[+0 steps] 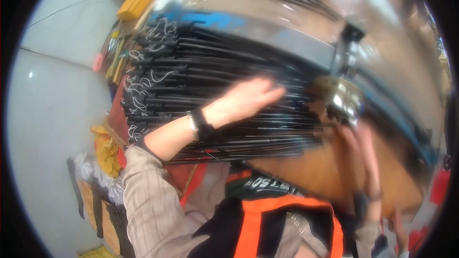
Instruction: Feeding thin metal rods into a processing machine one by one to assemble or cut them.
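Observation:
A wide row of long, thin black rods [224,74] lies side by side on the table, with thin white string loops [138,86] at their left ends. Above the middle of the row is my left hand [244,98], its slightly blurred fingers stretched toward the right and nothing visible in them. A black band circles that wrist. To the right, a shiny, rounded metal part [345,99] sits below a dark upright machine post [350,43]. My right hand [351,131] reaches up close to this metal part; motion smears its fingers, and whether it touches cannot be told.
A brown board [296,172] lies at the near right. Blue-edged metal framing [306,43] runs behind the rods. Hand tools [114,52] and a yellow box [138,1] are at the far left. Yellow and white bags [107,153] lie near left. Another arm [399,229] shows lower right.

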A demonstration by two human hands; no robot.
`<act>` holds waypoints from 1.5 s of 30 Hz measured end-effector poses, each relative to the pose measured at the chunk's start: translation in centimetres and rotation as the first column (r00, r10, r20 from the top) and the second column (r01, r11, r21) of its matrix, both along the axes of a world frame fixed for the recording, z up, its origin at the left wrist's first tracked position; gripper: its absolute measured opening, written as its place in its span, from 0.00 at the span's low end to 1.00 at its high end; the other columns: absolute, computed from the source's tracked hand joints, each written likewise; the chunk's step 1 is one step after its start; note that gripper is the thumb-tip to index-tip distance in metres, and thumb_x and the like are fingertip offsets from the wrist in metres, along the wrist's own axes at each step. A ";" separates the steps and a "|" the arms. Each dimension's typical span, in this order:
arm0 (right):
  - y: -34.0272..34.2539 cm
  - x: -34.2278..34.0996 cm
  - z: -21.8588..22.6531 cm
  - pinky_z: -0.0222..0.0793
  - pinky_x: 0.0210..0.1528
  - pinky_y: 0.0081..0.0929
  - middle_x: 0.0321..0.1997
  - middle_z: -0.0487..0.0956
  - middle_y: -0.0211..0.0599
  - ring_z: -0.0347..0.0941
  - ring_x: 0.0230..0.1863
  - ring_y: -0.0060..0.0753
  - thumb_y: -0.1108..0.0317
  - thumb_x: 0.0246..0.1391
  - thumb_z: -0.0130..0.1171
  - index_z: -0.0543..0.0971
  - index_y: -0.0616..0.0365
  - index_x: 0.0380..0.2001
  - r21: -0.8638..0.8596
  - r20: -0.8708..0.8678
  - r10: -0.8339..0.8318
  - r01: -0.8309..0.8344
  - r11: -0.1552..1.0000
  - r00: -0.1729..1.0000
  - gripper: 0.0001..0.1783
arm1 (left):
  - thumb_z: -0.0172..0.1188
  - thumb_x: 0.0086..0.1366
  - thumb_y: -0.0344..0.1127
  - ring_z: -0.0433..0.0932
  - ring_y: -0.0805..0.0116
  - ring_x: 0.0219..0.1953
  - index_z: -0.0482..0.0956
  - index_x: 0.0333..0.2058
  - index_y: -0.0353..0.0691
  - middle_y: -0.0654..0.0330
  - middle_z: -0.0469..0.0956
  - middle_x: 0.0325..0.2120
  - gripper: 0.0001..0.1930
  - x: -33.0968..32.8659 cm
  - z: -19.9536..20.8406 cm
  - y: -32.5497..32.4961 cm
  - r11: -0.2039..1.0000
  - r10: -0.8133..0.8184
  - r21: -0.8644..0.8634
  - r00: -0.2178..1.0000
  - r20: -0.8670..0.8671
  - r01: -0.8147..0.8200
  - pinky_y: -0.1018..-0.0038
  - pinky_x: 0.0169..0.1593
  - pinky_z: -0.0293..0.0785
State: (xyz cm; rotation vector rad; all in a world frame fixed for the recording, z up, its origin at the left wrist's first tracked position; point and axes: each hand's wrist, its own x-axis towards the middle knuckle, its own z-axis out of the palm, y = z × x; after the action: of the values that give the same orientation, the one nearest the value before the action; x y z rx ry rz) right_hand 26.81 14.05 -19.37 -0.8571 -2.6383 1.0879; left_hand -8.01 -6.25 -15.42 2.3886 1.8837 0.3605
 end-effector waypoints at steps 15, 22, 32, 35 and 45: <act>-4.9 1.2 -2.0 0.69 0.35 0.28 0.28 0.79 0.38 0.73 0.30 0.32 0.68 0.58 0.63 0.86 0.61 0.41 -0.148 -0.404 -0.326 0.291 0.945 0.855 0.11 | 0.58 0.62 0.34 0.80 0.61 0.28 0.74 0.60 0.45 0.59 0.73 0.27 0.25 10.2 2.9 3.7 0.994 -0.102 0.038 0.993 0.059 0.100 0.66 0.26 0.79; -4.1 0.7 0.9 0.74 0.34 0.35 0.28 0.78 0.32 0.74 0.31 0.37 0.63 0.46 0.72 0.82 0.58 0.48 0.615 -0.572 0.143 0.307 0.726 0.807 0.24 | 0.65 0.60 0.31 0.77 0.59 0.27 0.80 0.53 0.43 0.59 0.73 0.27 0.20 12.3 6.0 5.1 0.983 -0.177 0.022 0.980 -0.091 0.180 0.63 0.26 0.75; 6.8 12.3 1.1 0.74 0.29 0.35 0.29 0.80 0.41 0.77 0.26 0.41 0.61 0.50 0.75 0.82 0.55 0.49 0.483 -0.694 -0.222 0.672 0.561 0.685 0.23 | 0.64 0.57 0.24 0.75 0.54 0.29 0.76 0.57 0.36 0.54 0.71 0.28 0.26 14.7 15.6 15.2 0.904 -0.331 0.185 0.906 -0.264 0.384 0.61 0.28 0.70; 8.0 12.9 2.5 0.71 0.26 0.34 0.27 0.79 0.38 0.76 0.24 0.39 0.57 0.49 0.75 0.83 0.51 0.37 0.508 -0.602 -0.072 0.450 0.735 0.796 0.16 | 0.63 0.58 0.24 0.74 0.55 0.29 0.76 0.57 0.37 0.54 0.69 0.26 0.25 15.4 15.0 17.6 0.894 -0.438 -0.018 0.864 -0.246 0.448 0.61 0.30 0.70; 6.0 9.1 3.5 0.76 0.28 0.32 0.27 0.81 0.39 0.80 0.27 0.38 0.65 0.53 0.70 0.84 0.50 0.42 0.488 -0.585 -0.421 0.715 0.500 0.693 0.13 | 0.60 0.56 0.21 0.72 0.56 0.29 0.80 0.54 0.42 0.56 0.67 0.25 0.24 14.6 14.4 16.8 0.910 -0.284 0.193 0.891 -0.353 0.366 0.61 0.33 0.69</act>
State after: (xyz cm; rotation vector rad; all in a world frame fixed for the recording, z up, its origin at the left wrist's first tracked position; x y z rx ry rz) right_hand 35.87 20.05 -15.84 -1.0685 -1.8735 0.0258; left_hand 6.54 10.55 -1.07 3.0398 1.5641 0.2082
